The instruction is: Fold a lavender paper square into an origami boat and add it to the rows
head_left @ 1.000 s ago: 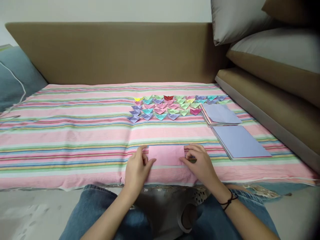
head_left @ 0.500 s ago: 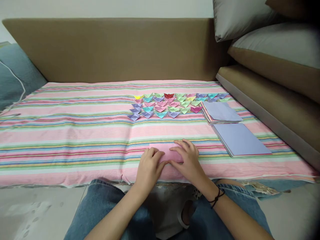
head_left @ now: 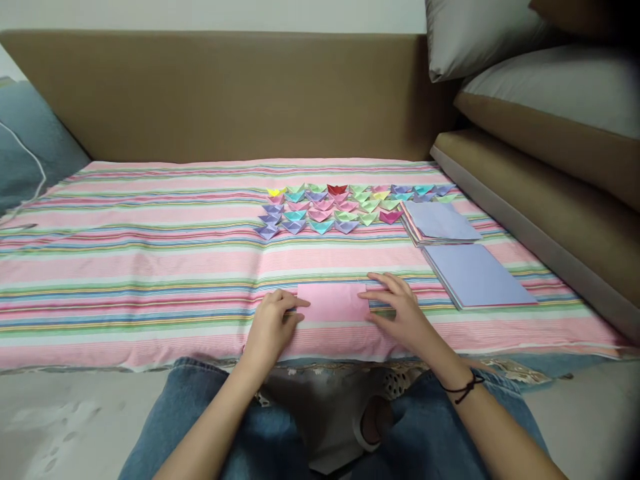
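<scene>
A folded pink paper rectangle (head_left: 333,302) lies flat on the striped cloth (head_left: 150,267) near its front edge. My left hand (head_left: 273,325) rests at the paper's left end, fingertips pressing on its edge. At the right end my right hand (head_left: 400,312) lies with fingers stretched out flat, touching the paper's edge. Neither hand has lifted the paper.
Several small coloured folded paper boats (head_left: 340,207) lie in rows farther back. Two stacks of lavender paper squares (head_left: 475,273) sit at the right. Brown sofa cushions (head_left: 540,193) border the right and back. My jeans-clad knees (head_left: 210,427) are below the cloth's edge.
Half a second ago both hands were close together on the middle of the pink paper; they have slid apart to its left and right ends, uncovering it.
</scene>
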Demonstrator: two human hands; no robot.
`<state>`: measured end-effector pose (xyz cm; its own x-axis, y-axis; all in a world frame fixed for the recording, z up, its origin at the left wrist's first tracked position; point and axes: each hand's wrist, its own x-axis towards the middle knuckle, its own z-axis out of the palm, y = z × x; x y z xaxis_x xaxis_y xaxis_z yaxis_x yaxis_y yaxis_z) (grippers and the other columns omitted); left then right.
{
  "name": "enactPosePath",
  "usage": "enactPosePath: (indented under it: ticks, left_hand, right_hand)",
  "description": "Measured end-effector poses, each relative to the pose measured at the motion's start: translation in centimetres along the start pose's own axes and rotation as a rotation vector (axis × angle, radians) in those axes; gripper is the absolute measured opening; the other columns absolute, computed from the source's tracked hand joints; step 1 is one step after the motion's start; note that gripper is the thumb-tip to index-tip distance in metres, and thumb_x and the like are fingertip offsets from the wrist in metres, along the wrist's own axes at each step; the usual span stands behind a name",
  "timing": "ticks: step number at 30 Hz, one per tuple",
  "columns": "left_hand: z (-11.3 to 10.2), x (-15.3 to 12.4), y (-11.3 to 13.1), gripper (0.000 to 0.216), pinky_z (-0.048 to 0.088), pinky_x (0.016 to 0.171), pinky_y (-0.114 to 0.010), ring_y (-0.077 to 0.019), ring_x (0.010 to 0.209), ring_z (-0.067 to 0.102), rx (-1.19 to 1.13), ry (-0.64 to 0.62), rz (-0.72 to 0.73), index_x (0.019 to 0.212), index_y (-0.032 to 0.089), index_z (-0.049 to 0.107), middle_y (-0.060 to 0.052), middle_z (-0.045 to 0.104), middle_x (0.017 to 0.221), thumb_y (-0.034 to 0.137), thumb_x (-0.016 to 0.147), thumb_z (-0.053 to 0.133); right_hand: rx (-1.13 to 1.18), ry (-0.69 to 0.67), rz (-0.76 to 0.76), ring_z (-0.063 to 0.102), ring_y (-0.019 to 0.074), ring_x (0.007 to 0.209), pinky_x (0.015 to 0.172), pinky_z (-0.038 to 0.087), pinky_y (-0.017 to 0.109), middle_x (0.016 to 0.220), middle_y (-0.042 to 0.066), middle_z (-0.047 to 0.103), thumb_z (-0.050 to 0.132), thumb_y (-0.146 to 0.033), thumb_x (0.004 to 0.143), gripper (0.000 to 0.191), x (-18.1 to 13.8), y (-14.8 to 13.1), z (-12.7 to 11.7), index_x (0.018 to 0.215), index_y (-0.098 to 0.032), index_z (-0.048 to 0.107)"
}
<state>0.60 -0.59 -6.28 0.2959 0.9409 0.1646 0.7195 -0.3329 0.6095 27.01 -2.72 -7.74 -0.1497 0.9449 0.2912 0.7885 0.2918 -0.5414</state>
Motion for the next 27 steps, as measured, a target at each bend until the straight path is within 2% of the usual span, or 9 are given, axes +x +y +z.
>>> enactPosePath:
  ticks: [3,6,8,10,12,16,19,23,27]
  left_hand:
    - [0.0,-0.4,0.5,0.024,0.044,0.080,-0.037,-0.0214,0.090,0.055,0.085,0.074,0.089,0.093,0.022,0.070,-0.006,0.060,0.088,0.009,0.080,0.054]
    - [0.3,-0.9,1.7,0.019,0.042,0.082,-0.042,-0.0254,0.098,0.051,0.259,0.148,0.207,0.099,0.020,0.067,-0.010,0.059,0.103,0.024,0.086,0.053]
    - [0.8,-1.2,2.5,0.022,0.041,0.085,-0.043,-0.0266,0.104,0.048,0.313,0.105,0.326,0.104,0.020,0.063,-0.011,0.058,0.112,0.027,0.088,0.050]
    - [1.5,-1.2,3.2,0.024,0.042,0.085,-0.040,-0.0249,0.104,0.049,0.321,0.022,0.435,0.110,0.018,0.058,-0.011,0.059,0.112,0.027,0.090,0.047]
    - [2.2,-1.2,3.7,0.026,0.043,0.083,-0.039,-0.0240,0.100,0.050,0.345,-0.022,0.502,0.112,0.016,0.056,-0.011,0.060,0.107,0.028,0.091,0.045]
    - [2.7,-0.8,4.0,0.022,0.044,0.078,-0.039,-0.0233,0.093,0.053,0.429,-0.029,0.535,0.107,0.015,0.057,-0.010,0.062,0.098,0.023,0.092,0.042]
    - [2.3,-0.7,3.6,0.019,0.045,0.076,-0.037,-0.0216,0.089,0.055,0.421,-0.040,0.552,0.101,0.016,0.059,-0.009,0.064,0.094,0.018,0.091,0.044]
    - [1.9,-1.0,2.5,0.018,0.046,0.077,-0.034,-0.0203,0.090,0.057,0.352,0.029,0.589,0.100,0.016,0.061,-0.007,0.067,0.098,0.016,0.091,0.045]
    - [1.9,-1.3,2.4,0.020,0.048,0.074,-0.034,-0.0205,0.092,0.057,0.329,0.061,0.593,0.101,0.016,0.060,-0.008,0.066,0.099,0.014,0.091,0.044]
  right_hand:
    - [-0.035,-0.020,-0.077,0.033,0.0347,0.128,0.098,0.033,0.057,0.136,0.008,0.048,0.068,-0.028,0.074,0.030,-0.1,-0.3,-0.2,0.103,-0.025,0.068]
    - [-0.063,-0.033,-0.157,0.040,0.0328,0.124,0.099,0.032,0.056,0.132,0.010,0.053,0.072,-0.035,0.072,0.036,-0.1,-0.9,-0.3,0.105,-0.023,0.066]
    - [-0.076,-0.047,-0.229,0.051,0.0283,0.115,0.102,0.030,0.055,0.121,0.008,0.062,0.067,-0.032,0.077,0.026,0.1,-1.3,-0.5,0.101,-0.024,0.066]
    - [-0.092,-0.051,-0.317,0.060,0.0227,0.103,0.104,0.028,0.053,0.107,0.005,0.068,0.059,-0.025,0.084,0.013,0.2,-1.8,-0.7,0.094,-0.024,0.067]
    - [-0.103,-0.043,-0.394,0.063,0.0188,0.091,0.105,0.028,0.050,0.096,0.003,0.071,0.051,-0.019,0.087,0.016,0.3,-2.4,-0.9,0.088,-0.024,0.067]
    - [-0.067,-0.040,-0.470,0.063,0.0166,0.079,0.102,0.034,0.047,0.082,0.002,0.071,0.046,-0.016,0.089,0.022,0.3,-3.8,-0.8,0.083,-0.024,0.066]
    - [-0.004,-0.039,-0.476,0.062,0.0181,0.086,0.097,0.039,0.045,0.086,0.003,0.071,0.047,-0.015,0.088,0.021,0.3,-4.3,-0.4,0.088,-0.024,0.066]
    - [0.055,-0.086,-0.436,0.062,0.0207,0.090,0.090,0.043,0.045,0.090,0.003,0.072,0.053,-0.013,0.084,0.019,0.2,-3.6,-0.3,0.090,-0.024,0.067]
    - [0.206,-0.146,-0.335,0.064,0.0202,0.090,0.089,0.046,0.040,0.092,0.002,0.072,0.061,-0.026,0.083,0.011,1.5,-2.8,-1.7,0.090,-0.025,0.069]
